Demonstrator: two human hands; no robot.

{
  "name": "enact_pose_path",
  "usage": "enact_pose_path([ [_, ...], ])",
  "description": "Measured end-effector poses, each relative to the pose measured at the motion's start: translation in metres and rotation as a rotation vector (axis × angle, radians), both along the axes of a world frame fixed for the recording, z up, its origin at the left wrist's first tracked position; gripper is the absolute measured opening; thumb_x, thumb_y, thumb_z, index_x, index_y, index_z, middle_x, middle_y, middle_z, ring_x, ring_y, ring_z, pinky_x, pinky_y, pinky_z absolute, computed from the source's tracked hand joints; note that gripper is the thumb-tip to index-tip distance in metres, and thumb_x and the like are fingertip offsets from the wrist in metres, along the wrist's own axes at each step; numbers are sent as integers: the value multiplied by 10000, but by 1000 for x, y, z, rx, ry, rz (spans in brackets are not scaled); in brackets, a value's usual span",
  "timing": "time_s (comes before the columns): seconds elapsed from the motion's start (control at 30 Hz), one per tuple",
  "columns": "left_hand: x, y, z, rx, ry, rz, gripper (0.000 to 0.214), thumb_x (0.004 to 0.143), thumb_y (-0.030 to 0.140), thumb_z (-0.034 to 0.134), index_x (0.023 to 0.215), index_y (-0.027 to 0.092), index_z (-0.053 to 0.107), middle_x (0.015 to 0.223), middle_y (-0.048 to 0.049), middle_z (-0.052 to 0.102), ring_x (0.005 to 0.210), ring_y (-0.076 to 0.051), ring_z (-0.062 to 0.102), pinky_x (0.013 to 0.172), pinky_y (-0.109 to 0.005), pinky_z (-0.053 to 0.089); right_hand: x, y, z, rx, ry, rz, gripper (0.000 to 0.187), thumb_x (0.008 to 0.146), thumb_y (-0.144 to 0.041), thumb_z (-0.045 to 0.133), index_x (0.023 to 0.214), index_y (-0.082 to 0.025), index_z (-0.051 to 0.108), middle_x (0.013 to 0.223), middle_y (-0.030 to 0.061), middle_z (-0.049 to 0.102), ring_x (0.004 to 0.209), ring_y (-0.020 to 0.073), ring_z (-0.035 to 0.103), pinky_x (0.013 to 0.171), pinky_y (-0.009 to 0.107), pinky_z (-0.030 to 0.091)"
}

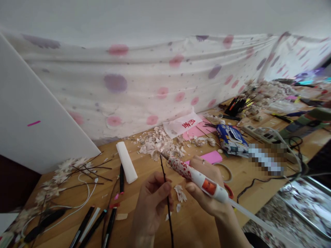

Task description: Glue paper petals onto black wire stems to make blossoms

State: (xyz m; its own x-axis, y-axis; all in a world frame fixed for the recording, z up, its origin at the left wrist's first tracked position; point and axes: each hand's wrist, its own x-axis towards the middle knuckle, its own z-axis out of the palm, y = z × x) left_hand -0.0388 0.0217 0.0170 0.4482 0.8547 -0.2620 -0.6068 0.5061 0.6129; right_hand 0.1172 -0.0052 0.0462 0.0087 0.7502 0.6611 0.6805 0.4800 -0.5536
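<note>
Between thumb and fingers, my left hand [153,203] pinches a thin dark twig [169,210] that stands almost upright. My right hand [207,193] is closed around a hot glue gun [196,177], white with a red pattern and an orange window. A long pale glue stick [250,217] sticks out of its back end. The nozzle lies at or very close to the twig's top tip; whether they touch I cannot tell. Behind them spreads a pile of pale petals [161,143]. A few loose petals [180,193] lie on the table between my hands.
Several markers [94,225] and a white roll [126,162] lie on the left, near finished-looking flower twigs [69,170]. Rightward are a pink pad [207,157], a tape roll [223,172], a blue wipes pack [231,139], a power strip [261,134] and loose cables [297,162].
</note>
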Motion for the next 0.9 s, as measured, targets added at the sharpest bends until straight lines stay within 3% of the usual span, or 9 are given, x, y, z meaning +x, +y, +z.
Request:
enact_pose_path([
  [0.17,-3,0,3,33,60,37,350,560,300,989,673,159,690,538,72,608,373,-51,561,331,-106,449,7,-6,-3,-151,80,-19,624,965,-736,373,623,-220,447,548,-24,474,474,116,427,467,280,278],
  [0.3,-15,7,8,48,99,111,340,541,276,997,693,172,712,579,79,621,403,-38,573,354,-89,451,26,-18,-16,-348,170,-159,672,850,-829,464,606,-211,561,553,1,553,488,137,497,490,287,355],
  [0.5,-27,25,9,79,179,271,402,440,259,1020,577,159,655,560,81,562,436,-41,537,327,-87,432,92,-46,-65,-527,245,-657,421,776,-623,681,691,-214,632,563,10,598,491,174,514,485,299,387],
  [0.63,-31,25,4,64,249,360,421,404,262,1023,587,161,657,561,90,547,444,-30,513,328,-77,409,143,-67,-104,-635,273,-960,413,735,-606,637,736,-196,681,494,28,566,481,224,535,474,335,397],
  [0.77,-48,16,-8,28,297,421,355,502,209,991,629,172,662,603,84,570,496,-35,517,371,-82,419,175,-76,-136,-717,286,-1089,433,708,-586,588,741,-172,710,473,41,557,510,262,570,508,368,430],
  [0.9,-63,4,-18,-11,354,461,280,581,148,939,638,178,666,599,76,594,509,-41,504,395,-98,414,187,-72,-159,-751,292,-1070,491,698,-598,579,792,-137,722,558,88,626,565,280,600,524,375,446],
])
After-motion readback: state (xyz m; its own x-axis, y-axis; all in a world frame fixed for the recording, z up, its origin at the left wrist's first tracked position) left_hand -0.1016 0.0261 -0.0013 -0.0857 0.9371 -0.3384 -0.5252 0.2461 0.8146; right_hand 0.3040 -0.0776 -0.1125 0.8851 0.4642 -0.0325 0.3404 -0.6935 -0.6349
